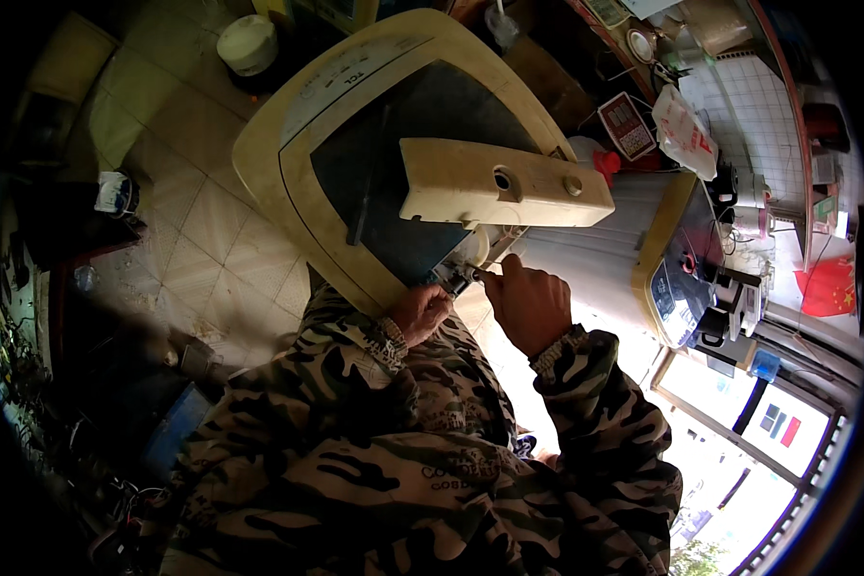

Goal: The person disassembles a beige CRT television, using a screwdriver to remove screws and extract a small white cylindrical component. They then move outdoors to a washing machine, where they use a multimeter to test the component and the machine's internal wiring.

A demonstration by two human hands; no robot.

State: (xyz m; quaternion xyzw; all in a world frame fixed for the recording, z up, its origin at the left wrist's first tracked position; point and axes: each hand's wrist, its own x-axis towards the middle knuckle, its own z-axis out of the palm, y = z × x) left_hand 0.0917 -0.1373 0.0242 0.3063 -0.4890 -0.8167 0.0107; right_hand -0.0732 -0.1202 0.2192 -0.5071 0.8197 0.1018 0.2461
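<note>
My left hand (420,313) is closed at the near edge of a cream washing machine top (259,163) with a dark lid (355,163). Its fingertips pinch near a small dark and metallic part (458,282). To the right, my right hand (533,307) is a fist with the thumb on top, turned toward that part. What it grips is mostly hidden inside the fist. A loose cream panel (451,182) with a round hole and a knob lies across the machine top, just beyond both hands. Thin wires show beneath the panel's near edge.
A second machine with a pale body (595,250) stands on the right. Beyond it are a calculator (627,126), a white plastic bag (684,132) and a cluttered shelf. A white bucket (248,45) sits on the tiled floor (192,230) at far left. Dark clutter fills the lower left.
</note>
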